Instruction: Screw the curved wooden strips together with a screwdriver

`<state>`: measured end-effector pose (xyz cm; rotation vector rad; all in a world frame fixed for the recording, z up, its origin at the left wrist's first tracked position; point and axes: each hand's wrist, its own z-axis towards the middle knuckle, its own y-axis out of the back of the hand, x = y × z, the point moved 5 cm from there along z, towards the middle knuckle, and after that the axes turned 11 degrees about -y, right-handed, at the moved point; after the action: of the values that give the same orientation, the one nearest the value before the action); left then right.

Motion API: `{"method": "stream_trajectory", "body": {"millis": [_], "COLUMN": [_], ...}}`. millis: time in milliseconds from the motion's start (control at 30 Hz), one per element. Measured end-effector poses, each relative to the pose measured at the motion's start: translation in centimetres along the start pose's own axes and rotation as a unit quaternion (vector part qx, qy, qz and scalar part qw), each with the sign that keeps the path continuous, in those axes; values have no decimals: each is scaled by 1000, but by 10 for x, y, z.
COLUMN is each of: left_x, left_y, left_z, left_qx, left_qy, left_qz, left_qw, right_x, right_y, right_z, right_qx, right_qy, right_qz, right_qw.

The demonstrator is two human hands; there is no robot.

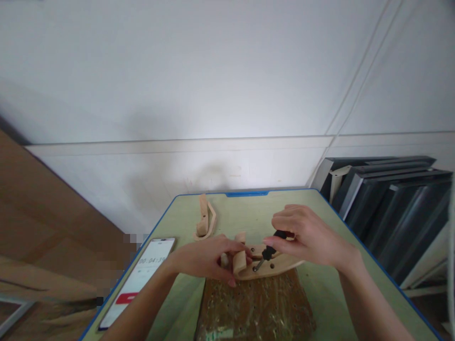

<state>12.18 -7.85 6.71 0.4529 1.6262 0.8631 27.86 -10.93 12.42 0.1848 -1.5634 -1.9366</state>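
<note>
A pale wooden piece with several dark holes [280, 265] lies on a worn brown board [256, 308]. My left hand [213, 258] grips its left end, thumb and fingers around a curved wooden block [240, 262]. Closed round the black handle of a screwdriver [269, 251] is my right hand [302, 234]. The metal shaft slants down to the left, its tip at a hole near the block; whether it is seated in a screw is too small to tell. Farther back on the left, a second wooden piece [213, 220] with a bent outline rests on the table.
The pale green table [245, 208] has a blue edge and stands against a white wall. A phone [142, 279] showing a timer lies at its left. Dark flat panels [394, 199] lean beyond the right edge; brown cardboard [53, 218] stands at the left.
</note>
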Motion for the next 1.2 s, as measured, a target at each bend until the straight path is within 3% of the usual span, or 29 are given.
{"method": "stream_trajectory", "body": {"millis": [200,333,467,633,800,900,1033,1200], "left_x": [-4,-19,-32,-26,-14,-11,-12,-8], "left_y": [5,10,4,-17,-24,-24,-23,-25], "left_z": [-3,0,9,25,28,28,26,24], "left_qx": [-60,-185,-276,-224,-234,-252,-261,-281], "left_qy": [29,11,-29,-16,1,3,15,-8], "left_qz": [38,117,87,20,13,7,-4,3], "left_qw": [997,976,957,974,972,968,965,960], "right_x": [1,1,4,8,8,8,15,17], "right_y": [2,3,2,0,2,4,11,14], "right_z": [-2,-2,-2,-1,0,-1,-3,-6], "right_qx": [-3,-7,-16,-39,-50,-17,29,55], "right_qy": [4,6,12,9,-3,8,76,116], "right_qz": [-12,-6,6,4,17,88,211,265], "right_qw": [1000,1000,1000,999,999,996,974,956]}}
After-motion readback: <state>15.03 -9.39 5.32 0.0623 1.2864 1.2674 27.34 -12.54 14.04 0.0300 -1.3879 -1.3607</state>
